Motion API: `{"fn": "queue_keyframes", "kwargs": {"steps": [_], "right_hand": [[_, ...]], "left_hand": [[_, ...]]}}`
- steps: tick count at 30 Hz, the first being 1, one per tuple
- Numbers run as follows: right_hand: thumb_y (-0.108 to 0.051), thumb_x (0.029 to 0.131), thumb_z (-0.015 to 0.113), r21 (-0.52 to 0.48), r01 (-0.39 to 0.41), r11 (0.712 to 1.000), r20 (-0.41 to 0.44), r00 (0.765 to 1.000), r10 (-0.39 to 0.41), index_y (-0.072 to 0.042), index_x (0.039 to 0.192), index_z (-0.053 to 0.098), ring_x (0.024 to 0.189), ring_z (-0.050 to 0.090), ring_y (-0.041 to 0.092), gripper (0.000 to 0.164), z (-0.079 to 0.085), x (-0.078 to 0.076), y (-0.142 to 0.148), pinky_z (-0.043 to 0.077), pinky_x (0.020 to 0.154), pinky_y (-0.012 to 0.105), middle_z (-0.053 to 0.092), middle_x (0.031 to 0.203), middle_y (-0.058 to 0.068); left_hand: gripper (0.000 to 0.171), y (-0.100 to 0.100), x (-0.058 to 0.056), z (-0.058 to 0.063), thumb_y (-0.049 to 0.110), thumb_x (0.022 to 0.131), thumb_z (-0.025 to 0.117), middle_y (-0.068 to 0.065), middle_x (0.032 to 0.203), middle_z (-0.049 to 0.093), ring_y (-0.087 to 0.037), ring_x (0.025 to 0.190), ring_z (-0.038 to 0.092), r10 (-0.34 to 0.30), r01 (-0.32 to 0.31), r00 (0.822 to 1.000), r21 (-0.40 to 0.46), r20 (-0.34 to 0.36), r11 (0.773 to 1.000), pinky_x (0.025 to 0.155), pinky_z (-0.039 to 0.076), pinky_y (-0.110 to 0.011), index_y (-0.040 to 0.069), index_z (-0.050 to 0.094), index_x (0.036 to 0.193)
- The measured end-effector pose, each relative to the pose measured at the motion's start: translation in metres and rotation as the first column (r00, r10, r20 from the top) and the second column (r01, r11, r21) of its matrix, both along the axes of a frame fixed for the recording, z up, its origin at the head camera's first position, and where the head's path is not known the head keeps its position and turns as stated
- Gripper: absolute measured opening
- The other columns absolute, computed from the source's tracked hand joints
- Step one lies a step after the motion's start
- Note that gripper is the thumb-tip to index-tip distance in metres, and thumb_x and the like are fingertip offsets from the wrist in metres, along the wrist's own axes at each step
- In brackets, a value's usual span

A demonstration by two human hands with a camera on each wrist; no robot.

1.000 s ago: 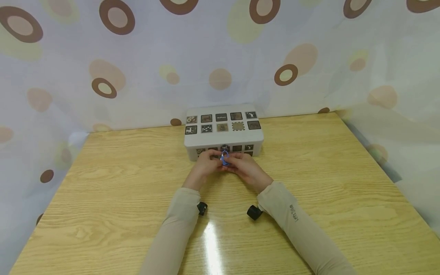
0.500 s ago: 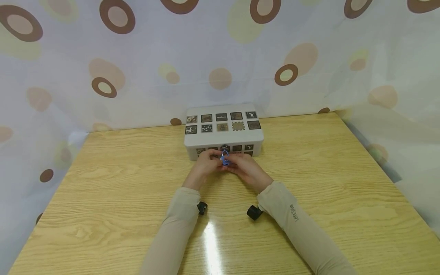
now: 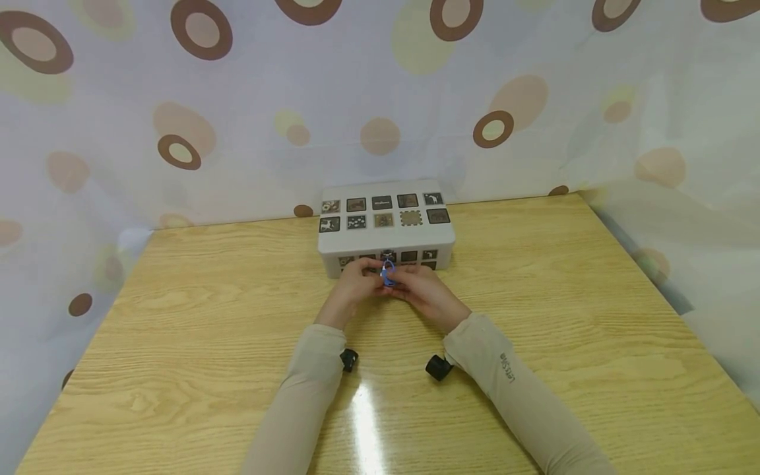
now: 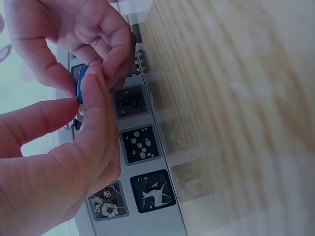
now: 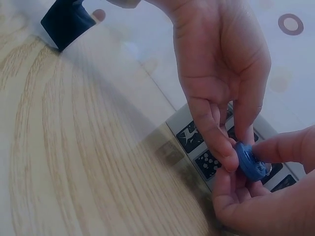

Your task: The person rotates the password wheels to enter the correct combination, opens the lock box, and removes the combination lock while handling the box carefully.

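Note:
A small blue padlock (image 3: 388,277) with a thin loop on top is held between both hands, just in front of the latch (image 3: 388,254) of a white tin box (image 3: 386,239). My left hand (image 3: 356,284) pinches it from the left with thumb and fingers. From the other side, my right hand (image 3: 429,293) pinches it too. Fingers cover much of the padlock in the left wrist view, where only a blue edge (image 4: 81,84) shows. Its rounded body (image 5: 251,162) is plainer in the right wrist view. Whether the loop passes through the latch, I cannot tell.
The lidded box carries dark square pictures and stands at the back of the wood-grain table (image 3: 208,343). Behind it hangs a white curtain (image 3: 332,79) with brown and yellow circles. Black wrist cameras (image 3: 439,367) stick out inward from the beige sleeves (image 3: 510,382).
Both hands keep their place in front of the box. The blue padlock tilts slightly between the fingers, its lower part showing wider half a second ago than now.

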State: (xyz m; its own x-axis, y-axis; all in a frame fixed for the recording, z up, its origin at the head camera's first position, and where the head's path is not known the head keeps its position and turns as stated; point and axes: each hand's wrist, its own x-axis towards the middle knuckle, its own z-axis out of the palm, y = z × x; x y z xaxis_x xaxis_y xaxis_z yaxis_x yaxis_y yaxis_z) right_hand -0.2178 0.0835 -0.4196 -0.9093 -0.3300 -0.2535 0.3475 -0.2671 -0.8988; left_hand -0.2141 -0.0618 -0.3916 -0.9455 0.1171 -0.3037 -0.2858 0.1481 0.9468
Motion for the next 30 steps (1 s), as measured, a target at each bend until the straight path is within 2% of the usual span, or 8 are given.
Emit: {"fn": "queue_keyframes", "kwargs": {"steps": [11,19,23,30], "right_hand": [[0.000,0.098,0.047,0.039,0.016,0.999,-0.007,1.000,-0.016,0.021,0.122,0.047,0.081,0.059,0.013,0.031,0.0008,0.0012,-0.0019,0.054,0.080,0.025,0.056,0.101,0.010],[-0.005,0.100,0.046,0.003,0.034,0.999,0.043,0.998,-0.034,0.013,0.114,0.051,0.078,0.059,0.013,0.024,0.0007,0.0018,-0.0019,0.054,0.080,0.027,0.057,0.096,0.009],[-0.003,0.099,0.046,0.028,0.032,0.999,0.013,0.999,-0.032,0.017,0.117,0.050,0.078,0.060,0.013,0.027,-0.0004,0.0025,-0.0027,0.054,0.081,0.027,0.058,0.096,0.009],[0.003,0.097,0.047,0.025,0.057,0.998,-0.043,0.998,-0.056,0.024,0.123,0.045,0.080,0.061,0.011,0.033,-0.0011,0.0018,-0.0052,0.054,0.073,0.020,0.056,0.102,0.011]], "left_hand": [[0.036,0.0006,0.0009,0.0008,-0.012,0.090,0.050,-0.009,0.084,0.052,-0.019,0.073,0.061,0.003,-0.003,1.000,0.000,0.006,1.000,0.084,0.057,-0.036,-0.010,0.052,0.127],[0.038,0.0003,0.0000,0.0008,-0.011,0.092,0.049,-0.013,0.089,0.055,-0.025,0.078,0.065,-0.003,0.003,1.000,-0.007,0.016,1.000,0.085,0.057,-0.036,-0.009,0.050,0.129],[0.037,0.0004,0.0003,0.0006,-0.012,0.092,0.048,-0.012,0.088,0.055,-0.024,0.077,0.065,0.001,-0.002,1.000,0.010,0.022,1.000,0.086,0.056,-0.036,-0.009,0.050,0.129],[0.037,0.0014,0.0002,-0.0019,-0.013,0.090,0.049,-0.008,0.082,0.053,-0.015,0.068,0.060,0.012,-0.012,1.000,0.021,0.001,1.000,0.081,0.058,-0.033,-0.010,0.052,0.127]]}}
